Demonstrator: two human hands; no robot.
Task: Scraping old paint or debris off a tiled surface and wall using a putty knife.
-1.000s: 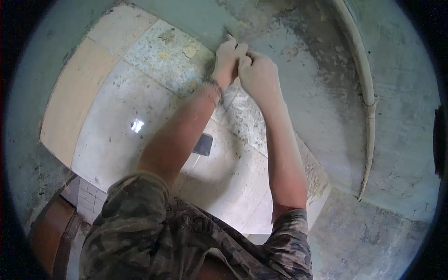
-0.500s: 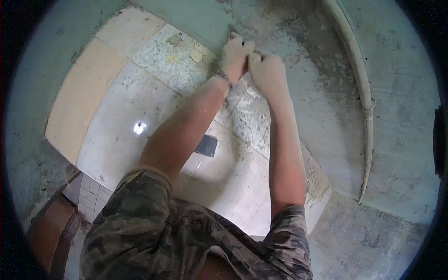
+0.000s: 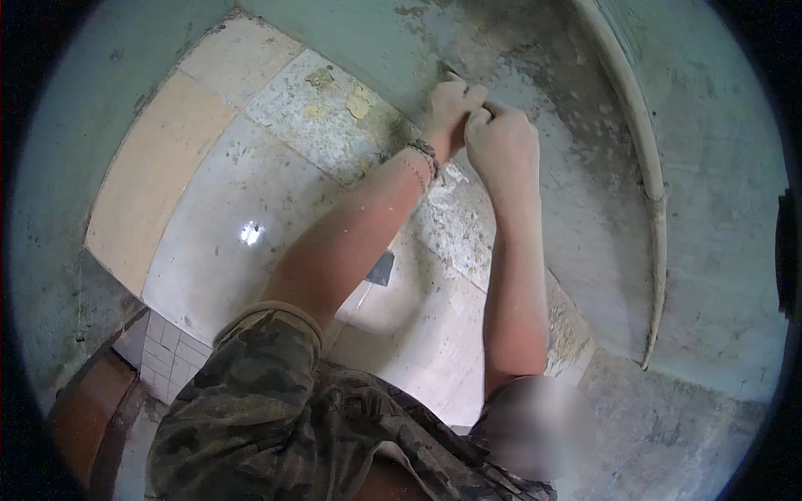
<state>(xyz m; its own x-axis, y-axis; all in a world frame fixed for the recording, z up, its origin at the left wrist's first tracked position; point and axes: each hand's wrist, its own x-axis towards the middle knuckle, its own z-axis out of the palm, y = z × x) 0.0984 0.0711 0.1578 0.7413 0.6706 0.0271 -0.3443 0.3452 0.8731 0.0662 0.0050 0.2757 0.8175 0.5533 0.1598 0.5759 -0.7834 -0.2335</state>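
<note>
Both hands are together against the green, peeling wall [image 3: 535, 167], just past the edge of the tiled surface [image 3: 209, 217]. My left hand [image 3: 454, 104], with a bracelet at the wrist, is closed, and a small dark tip [image 3: 448, 69] sticks out beyond its fingers toward the wall. Right beside it, my right hand [image 3: 503, 142] is curled into a closed grip, its thumb and fingers touching or nearly touching the left hand. The body of the dark-tipped tool is hidden by the hands, so its kind is unclear. Bare, stained patches show on the wall around them.
A dark grey block [image 3: 381, 269] lies on the tiles under my left forearm. Flaking plaster crust [image 3: 326, 108] covers some tiles along the wall. A pale pipe [image 3: 639, 134] runs down the wall at the right. Something brown [image 3: 92, 417] stands at the lower left.
Both closed hands have shifted a little to the right and nearer to me along the wall, with the dark tip moving along with them.
</note>
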